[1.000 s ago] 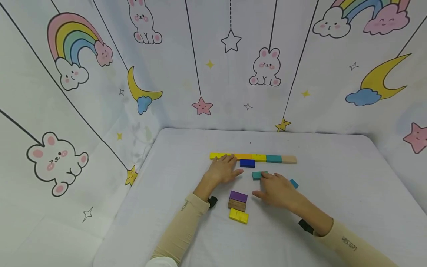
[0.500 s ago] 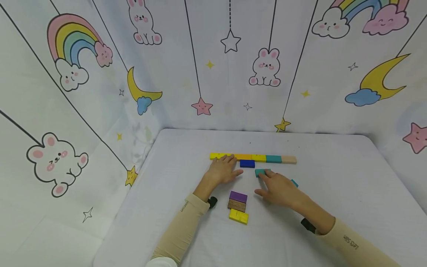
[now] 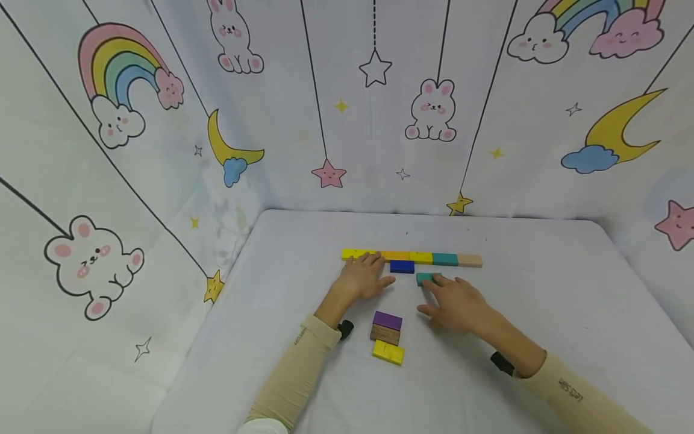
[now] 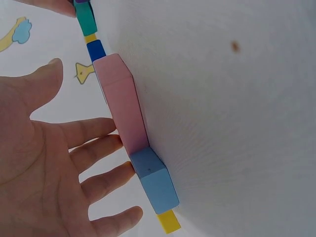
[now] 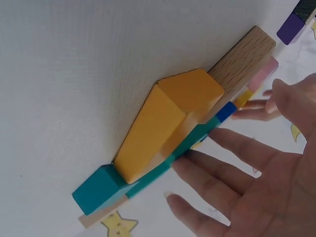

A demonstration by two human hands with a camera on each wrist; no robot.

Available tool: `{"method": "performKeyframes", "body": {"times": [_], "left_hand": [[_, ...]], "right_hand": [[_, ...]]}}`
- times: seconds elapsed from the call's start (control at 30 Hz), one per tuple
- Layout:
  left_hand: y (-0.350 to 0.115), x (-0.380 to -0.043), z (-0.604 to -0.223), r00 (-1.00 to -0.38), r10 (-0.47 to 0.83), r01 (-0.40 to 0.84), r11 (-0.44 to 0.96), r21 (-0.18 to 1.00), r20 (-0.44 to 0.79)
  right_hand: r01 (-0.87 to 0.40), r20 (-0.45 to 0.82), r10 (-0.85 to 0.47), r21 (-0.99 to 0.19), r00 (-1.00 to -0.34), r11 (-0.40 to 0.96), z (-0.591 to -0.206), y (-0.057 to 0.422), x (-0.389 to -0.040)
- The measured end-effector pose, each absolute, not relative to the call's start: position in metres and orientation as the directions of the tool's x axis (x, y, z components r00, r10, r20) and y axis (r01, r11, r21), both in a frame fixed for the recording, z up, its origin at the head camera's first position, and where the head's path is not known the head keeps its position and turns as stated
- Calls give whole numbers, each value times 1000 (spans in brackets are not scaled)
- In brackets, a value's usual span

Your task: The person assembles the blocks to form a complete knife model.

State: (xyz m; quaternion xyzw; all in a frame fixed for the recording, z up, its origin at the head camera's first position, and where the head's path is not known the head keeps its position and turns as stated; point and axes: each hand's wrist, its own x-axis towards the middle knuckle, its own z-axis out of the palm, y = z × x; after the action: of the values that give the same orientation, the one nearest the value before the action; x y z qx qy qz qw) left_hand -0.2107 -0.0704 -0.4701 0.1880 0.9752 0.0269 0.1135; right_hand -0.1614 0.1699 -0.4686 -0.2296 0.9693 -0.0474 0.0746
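My left hand lies with spread, nearly straight fingers at the left part of a long block row. In the left wrist view its fingertips touch a pink block and a light blue block. My right hand reaches in from the right, its extended fingers touching a teal block. That block lies in front of the row, to the right of a dark blue block. Beneath the right hand, its wrist view has an orange block, a wooden block and another teal block.
The back row holds yellow, orange, yellow, teal and tan blocks. Between the forearms lie a purple block, a brown wooden block and a yellow block on white cloth.
My right hand has shifted slightly right and away with the teal block at its fingertips. A blue piece beside that hand is now hidden. The left hand keeps its place.
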Motion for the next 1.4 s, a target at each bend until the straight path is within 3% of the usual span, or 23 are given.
{"method": "performKeyframes", "body": {"times": [1.4], "left_hand": [[-70, -214, -475, -904, 374, 361, 927, 100, -207]], "right_hand": [[-391, -118, -398, -79, -910, 917, -477, 165, -184]]}}
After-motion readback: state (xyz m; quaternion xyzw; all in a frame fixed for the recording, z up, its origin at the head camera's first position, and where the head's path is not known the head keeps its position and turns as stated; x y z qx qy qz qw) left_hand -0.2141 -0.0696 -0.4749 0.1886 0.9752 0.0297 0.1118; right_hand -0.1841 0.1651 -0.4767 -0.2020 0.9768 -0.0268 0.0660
